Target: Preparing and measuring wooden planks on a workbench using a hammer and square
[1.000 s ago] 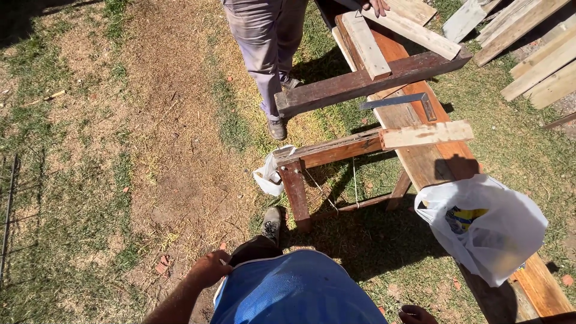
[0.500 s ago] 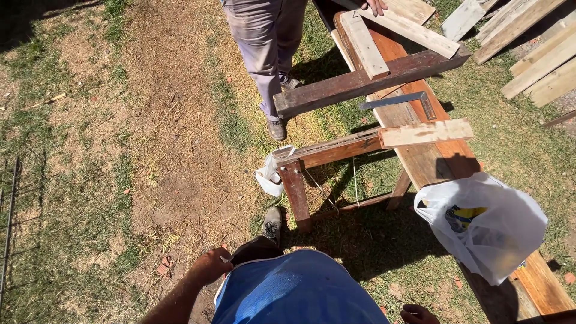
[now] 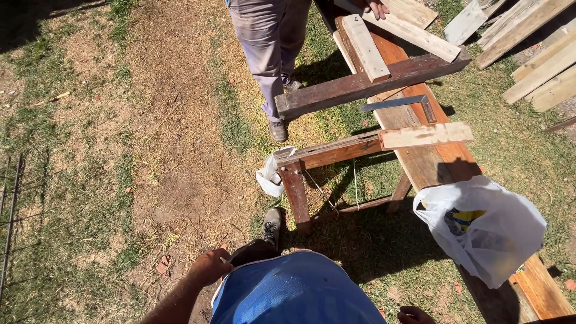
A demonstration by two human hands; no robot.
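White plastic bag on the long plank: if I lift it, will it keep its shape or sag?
The bag will probably sag: its film is thin and crumpled. It bulges, so something is inside and may shift. It overhangs the plank, so a push could slide it off.

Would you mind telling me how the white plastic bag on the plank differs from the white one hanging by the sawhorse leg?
The bag on the plank is much bigger than the bag by the sawhorse leg. The large one sits puffed up on the board with a yellow and blue shape showing through; the small one hangs crumpled and plain white. The large one lies nearer the right hand, the small one nearer the left hand. Both are thin white plastic.
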